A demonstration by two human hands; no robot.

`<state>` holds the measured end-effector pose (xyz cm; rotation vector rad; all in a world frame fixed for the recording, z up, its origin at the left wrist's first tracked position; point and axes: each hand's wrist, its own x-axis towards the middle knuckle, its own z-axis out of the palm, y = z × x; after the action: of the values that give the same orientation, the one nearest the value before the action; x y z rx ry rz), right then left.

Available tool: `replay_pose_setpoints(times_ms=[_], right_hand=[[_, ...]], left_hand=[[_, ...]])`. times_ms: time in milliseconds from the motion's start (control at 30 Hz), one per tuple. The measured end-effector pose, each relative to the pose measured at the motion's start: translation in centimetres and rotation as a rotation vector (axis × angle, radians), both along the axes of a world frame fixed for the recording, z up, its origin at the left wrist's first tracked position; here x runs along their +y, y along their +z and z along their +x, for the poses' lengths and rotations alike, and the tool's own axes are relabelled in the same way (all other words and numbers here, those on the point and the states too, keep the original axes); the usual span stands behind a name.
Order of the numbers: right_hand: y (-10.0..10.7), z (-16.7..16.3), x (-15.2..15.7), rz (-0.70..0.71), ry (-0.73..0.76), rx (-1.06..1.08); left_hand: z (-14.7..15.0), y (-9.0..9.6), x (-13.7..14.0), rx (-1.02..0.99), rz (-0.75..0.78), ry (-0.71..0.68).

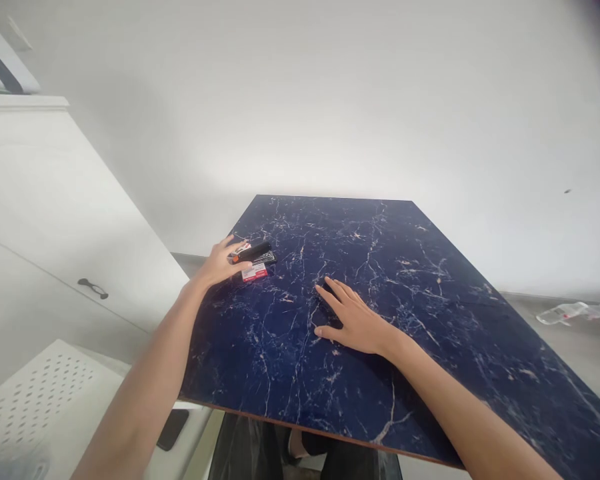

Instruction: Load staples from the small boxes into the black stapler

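Note:
A black stapler (254, 252) with an orange part at its near end lies at the table's left side. My left hand (222, 263) is around that end, thumb on the near side and fingers on the far side. Against the stapler sits a small red-and-white box (255, 273), close to my thumb. Another red-and-white piece shows partly behind my fingers; its kind is hidden. My right hand (353, 319) rests palm down on the dark blue marbled table (300, 373), fingers spread, holding nothing.
To the left stands a white cabinet (55, 200) with a dark handle (93, 289). Below it are a perforated white surface (45, 393) and a dark phone-like object (173, 429). A pale wall backs the table. Clear plastic bottles (573, 313) lie on the floor at right.

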<state>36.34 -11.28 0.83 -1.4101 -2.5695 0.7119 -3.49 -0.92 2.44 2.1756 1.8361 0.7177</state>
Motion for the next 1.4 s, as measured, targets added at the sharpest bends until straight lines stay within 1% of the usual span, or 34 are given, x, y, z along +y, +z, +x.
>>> replay_pose_setpoints(times_ms=[33,100,167,233,333,433,533,633,700,800,900,1000,1200,1400], right_hand=[[-0.1,-0.1,0.0,0.001,-0.001,0.001],[-0.3,-0.1,-0.1,0.0,-0.012,0.0],[-0.4,-0.1,0.0,0.005,-0.021,-0.002],[-0.4,-0.1,0.1,0.017,-0.024,0.0],[-0.3,-0.1,0.3,0.058,-0.042,0.039],[-0.1,-0.1,0.7,0.154,-0.097,0.127],[0.2,0.0,1.2,0.238,-0.148,0.214],[0.7,0.0,1.4,0.213,-0.165,0.259],[1.0,0.0,1.5,0.167,-0.182,0.267],[1.4,0.3,1.6,0.114,-0.218,0.287],[1.4,0.8,1.8,0.053,-0.225,0.325],[1.3,1.4,1.9,0.01,-0.213,0.346],[1.5,2.0,1.9,-0.025,-0.202,0.403],[1.5,2.0,1.9,-0.052,-0.233,0.422]], left_hand=[[0.0,-0.6,0.2,-0.016,-0.028,-0.027],[0.7,-1.5,0.3,-0.054,-0.031,-0.066],[1.7,-1.7,0.3,-0.083,-0.016,-0.084],[2.8,-1.6,0.1,-0.088,-0.011,-0.128],[5.3,-1.2,-0.6,-0.07,-0.005,-0.276],[8.8,-1.2,-1.8,-0.057,-0.019,-0.427],[12.3,-1.4,-3.3,-0.059,-0.08,-0.562],[14.0,-0.9,-4.6,-0.05,-0.124,-0.641],[13.7,-0.2,-5.0,-0.059,-0.151,-0.634],[11.7,1.0,-4.6,-0.116,-0.185,-0.598],[9.9,1.5,-4.0,-0.126,-0.19,-0.567],[9.6,1.3,-3.6,-0.12,-0.213,-0.565],[10.6,0.3,-3.5,-0.156,-0.245,-0.558],[10.4,0.1,-3.1,-0.149,-0.283,-0.556]])
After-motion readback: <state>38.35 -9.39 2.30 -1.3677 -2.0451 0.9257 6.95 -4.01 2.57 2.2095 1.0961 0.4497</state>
